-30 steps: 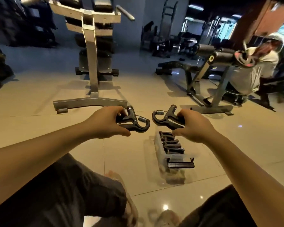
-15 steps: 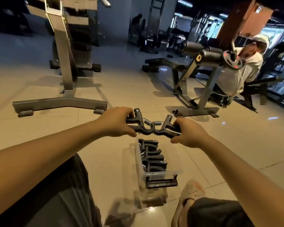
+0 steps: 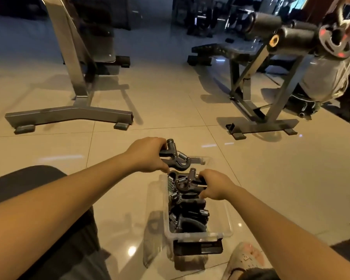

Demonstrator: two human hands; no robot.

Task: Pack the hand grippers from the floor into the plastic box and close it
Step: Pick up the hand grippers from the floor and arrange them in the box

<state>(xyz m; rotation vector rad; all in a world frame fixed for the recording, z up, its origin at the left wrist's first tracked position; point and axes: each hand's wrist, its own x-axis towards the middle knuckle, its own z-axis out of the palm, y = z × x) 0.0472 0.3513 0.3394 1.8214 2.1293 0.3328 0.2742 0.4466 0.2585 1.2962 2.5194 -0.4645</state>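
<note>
A clear plastic box stands open on the tiled floor between my knees, with several black hand grippers lined up inside. My left hand grips one black hand gripper by its handles, just above the box's far end. My right hand holds a second hand gripper down inside the box's far end, on top of the others. A black latch hangs at the box's near end.
A grey steel machine base stands on the floor at far left. A black bench frame stands far right, with a person in a light shirt behind it. My slippered foot lies beside the box.
Both hands have come down toward me with their grippers. The right one has dropped into the box's far end; the left one now hovers just above the box.
</note>
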